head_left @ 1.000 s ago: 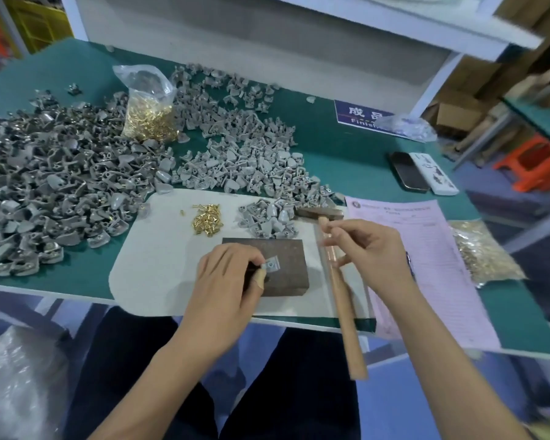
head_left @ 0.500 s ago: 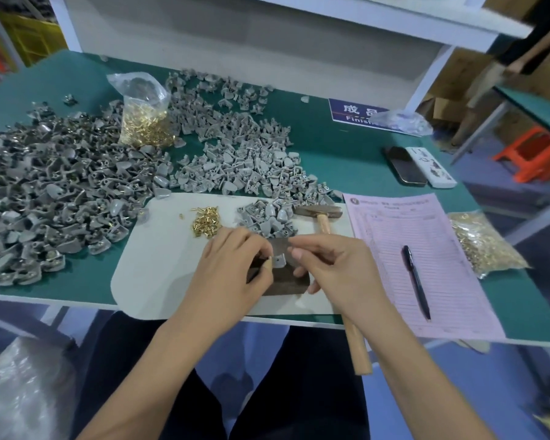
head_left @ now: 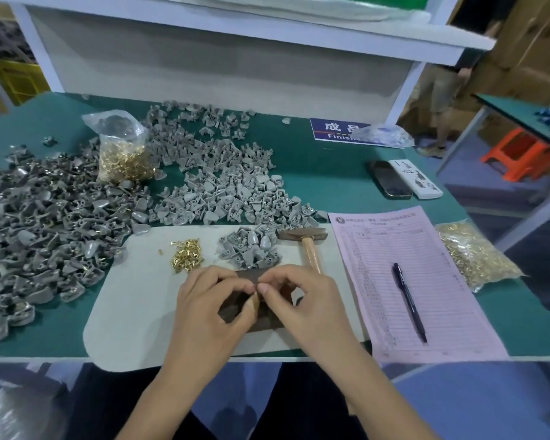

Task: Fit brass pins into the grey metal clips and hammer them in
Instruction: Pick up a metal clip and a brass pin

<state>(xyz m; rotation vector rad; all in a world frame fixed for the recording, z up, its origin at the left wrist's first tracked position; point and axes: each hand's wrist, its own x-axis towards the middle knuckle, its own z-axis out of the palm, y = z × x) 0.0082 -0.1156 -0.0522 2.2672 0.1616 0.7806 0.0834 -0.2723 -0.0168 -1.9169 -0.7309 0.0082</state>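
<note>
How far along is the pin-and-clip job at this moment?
Done: cannot tell how many; the large left pile may hold finished clips. In hand: both hands, left hand and right hand, meet fingertip to fingertip over the dark block, apparently fitting a pin; the piece is hidden. Left: the hammer lies unused; loose pins and a small clip pile wait.

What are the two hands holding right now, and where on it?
Both hands pinch something small between fingertips above the dark block. It is hidden by the fingers, so the thing and the place of the hold cannot be told. The hammer lies unheld.
</note>
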